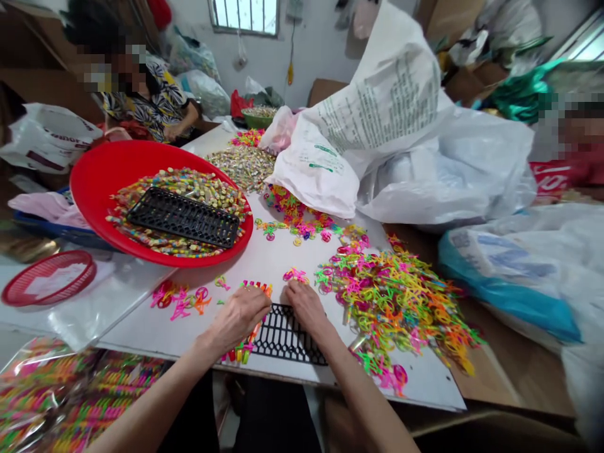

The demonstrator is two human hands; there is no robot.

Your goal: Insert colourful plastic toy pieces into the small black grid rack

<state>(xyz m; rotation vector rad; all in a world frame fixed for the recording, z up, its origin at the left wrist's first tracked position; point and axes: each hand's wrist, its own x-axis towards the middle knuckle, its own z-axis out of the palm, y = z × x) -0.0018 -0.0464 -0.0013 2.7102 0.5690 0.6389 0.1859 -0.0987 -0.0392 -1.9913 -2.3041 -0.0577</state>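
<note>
Left grip [243,311] at black rack [289,338], illegibly green-lettered white sack [391,94] beyond.

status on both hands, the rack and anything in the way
Left hand at the black rack; right hand at its far edge, grips unclear. Bright pieces line the rack's left end, middle slots bare. Loose pile close on the right.

The slatted plastic tray [285,335] by the fingers [292,290] is black; small plastic trinkets [399,299] right of them mix pink, yellow, green, orange; the white plastic sack [394,88] beyond bears green print.
</note>
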